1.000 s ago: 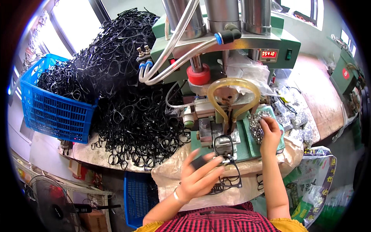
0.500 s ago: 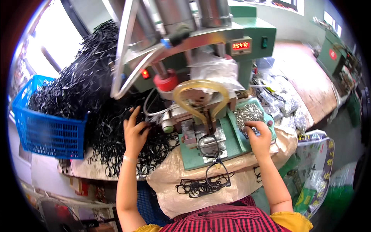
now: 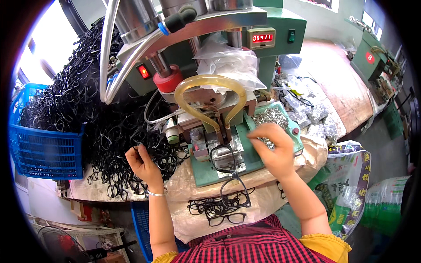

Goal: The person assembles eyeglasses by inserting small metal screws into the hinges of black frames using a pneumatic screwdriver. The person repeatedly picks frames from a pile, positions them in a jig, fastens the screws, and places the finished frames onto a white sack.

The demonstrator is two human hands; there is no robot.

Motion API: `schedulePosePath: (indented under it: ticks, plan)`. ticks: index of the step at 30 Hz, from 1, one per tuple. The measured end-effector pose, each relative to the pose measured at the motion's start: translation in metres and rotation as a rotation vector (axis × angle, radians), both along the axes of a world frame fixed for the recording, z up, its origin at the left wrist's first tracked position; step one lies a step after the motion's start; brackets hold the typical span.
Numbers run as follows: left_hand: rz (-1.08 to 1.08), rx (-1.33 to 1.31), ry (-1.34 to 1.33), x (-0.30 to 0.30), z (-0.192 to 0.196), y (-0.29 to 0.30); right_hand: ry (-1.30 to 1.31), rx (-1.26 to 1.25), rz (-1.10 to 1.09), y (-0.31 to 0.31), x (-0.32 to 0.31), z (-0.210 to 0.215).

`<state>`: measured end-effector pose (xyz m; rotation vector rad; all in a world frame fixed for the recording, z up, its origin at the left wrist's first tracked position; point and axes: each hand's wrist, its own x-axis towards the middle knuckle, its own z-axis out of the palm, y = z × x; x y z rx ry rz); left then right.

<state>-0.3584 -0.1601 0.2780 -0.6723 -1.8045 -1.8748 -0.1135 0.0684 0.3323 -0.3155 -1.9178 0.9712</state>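
My left hand [image 3: 144, 166] is closed, thumb and fingers together, at the near edge of a tangled heap of black eyeglass frames [image 3: 125, 131]. Whatever it may hold cannot be made out. Between my hands, one eyeglass frame [image 3: 222, 168] stands in the green press machine's jig, one rim under the two prongs and the other hanging over the front edge. Fingers pinched, my right hand [image 3: 276, 150] hovers over the near side of a green tray [image 3: 294, 141] of small silvery metal parts [image 3: 271, 115]. Anything in that pinch is too small or blurred to name.
A blue basket [image 3: 46, 151] at the left overflows with frames. Above the jig are a yellowish hose loop [image 3: 210, 79] and a red collar [image 3: 166, 79]. More frames [image 3: 215, 206] lie on brown paper [image 3: 175, 190] in front. Bagged parts [image 3: 318, 113] sit at the right.
My right hand has risen from the metal parts and moved left, toward the jig. My left hand has drawn nearer and its spread fingers have closed. The view has shifted slightly.
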Motion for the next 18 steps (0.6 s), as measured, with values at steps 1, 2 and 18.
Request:
schedulePosePath:
  ticks: [1, 2, 18]
  plan:
    - [-0.026, 0.037, -0.028, 0.002, 0.007, 0.004, 0.009, -0.070, 0.027, -0.002, -0.015, -0.001]
    - [-0.052, 0.067, -0.056, 0.007, 0.015, 0.008, 0.021, -0.147, 0.055, -0.002, -0.028, -0.008]
    - [-0.590, 0.065, 0.172, 0.072, 0.113, 0.041, 0.185, -0.786, 0.318, -0.034, -0.048, 0.007]
